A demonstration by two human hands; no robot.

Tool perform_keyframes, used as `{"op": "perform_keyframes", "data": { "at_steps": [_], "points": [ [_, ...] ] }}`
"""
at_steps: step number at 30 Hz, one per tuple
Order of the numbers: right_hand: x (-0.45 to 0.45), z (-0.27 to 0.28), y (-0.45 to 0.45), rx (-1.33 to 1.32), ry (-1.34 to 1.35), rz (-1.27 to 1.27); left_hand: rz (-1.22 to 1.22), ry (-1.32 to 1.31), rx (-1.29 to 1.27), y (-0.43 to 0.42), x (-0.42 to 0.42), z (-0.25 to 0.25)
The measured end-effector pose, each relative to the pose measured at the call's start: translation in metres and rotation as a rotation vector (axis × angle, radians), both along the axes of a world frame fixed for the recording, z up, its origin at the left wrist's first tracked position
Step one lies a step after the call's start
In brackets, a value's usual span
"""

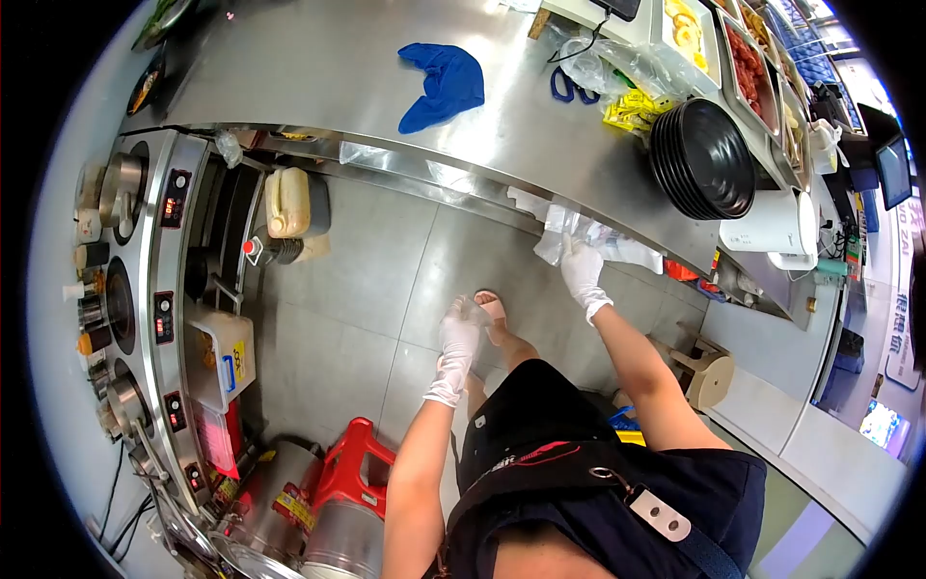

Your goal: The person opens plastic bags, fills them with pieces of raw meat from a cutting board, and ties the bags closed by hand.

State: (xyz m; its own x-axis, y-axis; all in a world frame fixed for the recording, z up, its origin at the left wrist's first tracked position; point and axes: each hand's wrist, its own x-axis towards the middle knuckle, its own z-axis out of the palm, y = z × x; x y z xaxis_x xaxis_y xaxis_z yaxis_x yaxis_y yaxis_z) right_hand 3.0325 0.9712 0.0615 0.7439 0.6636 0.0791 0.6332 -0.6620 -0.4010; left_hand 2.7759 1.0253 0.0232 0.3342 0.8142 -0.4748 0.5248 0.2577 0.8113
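My left hand point(461, 338), in a white glove, hangs over the floor with its fingers curled together. Something thin and see-through seems to be at its fingertips, too faint to name. My right hand point(582, 273), also gloved in white, reaches to the shelf edge under the steel counter. Its fingers press together on a clear plastic bag point(554, 241), one of a crumpled bunch sticking out there. On the counter above lie a blue glove point(449, 87) and dark blue-handled scissors point(573, 89).
A stack of black bowls point(709, 159) stands near the counter's right edge, beside food trays point(748, 72). Along the left runs a row of cookers point(159, 299). A red stool point(352, 468) and metal pots stand low at the left, and a yellowish jug point(287, 205) under the counter.
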Motion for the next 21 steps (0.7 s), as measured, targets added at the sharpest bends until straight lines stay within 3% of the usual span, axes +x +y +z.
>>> {"op": "perform_keyframes", "data": {
  "at_steps": [7,10,11,12,13,15,16,18,20,21],
  "points": [
    [0.013,0.003,-0.005,0.017,-0.088,0.242,0.061,-0.127,-0.176,0.006,0.019,0.024],
    [0.005,0.01,-0.008,-0.009,0.073,0.206,0.089,-0.214,-0.23,0.008,0.029,0.032],
    [-0.002,0.009,-0.02,-0.307,0.017,0.562,0.094,-0.243,-0.247,0.009,0.033,0.037],
    [-0.033,0.019,-0.027,-0.56,-0.001,0.706,0.079,-0.235,-0.223,0.007,0.033,0.029],
    [-0.06,0.015,-0.046,-0.286,0.037,0.712,0.068,-0.228,-0.195,0.006,0.033,0.012],
    [-0.097,0.008,-0.063,-0.124,0.419,0.512,-0.012,-0.172,0.013,0.007,0.035,0.008],
    [-0.109,-0.001,-0.065,-0.143,0.442,0.485,-0.096,-0.107,0.185,0.008,0.031,0.025],
    [-0.127,-0.008,-0.066,-0.165,0.499,0.444,-0.2,-0.009,0.072,0.017,0.027,0.05],
    [-0.125,0.017,-0.047,-0.166,0.551,0.412,-0.218,0.038,-0.483,0.031,0.03,0.06],
    [-0.122,0.022,-0.042,-0.146,0.598,0.463,-0.184,-0.101,-0.548,0.025,0.027,0.053]
  ]
}}
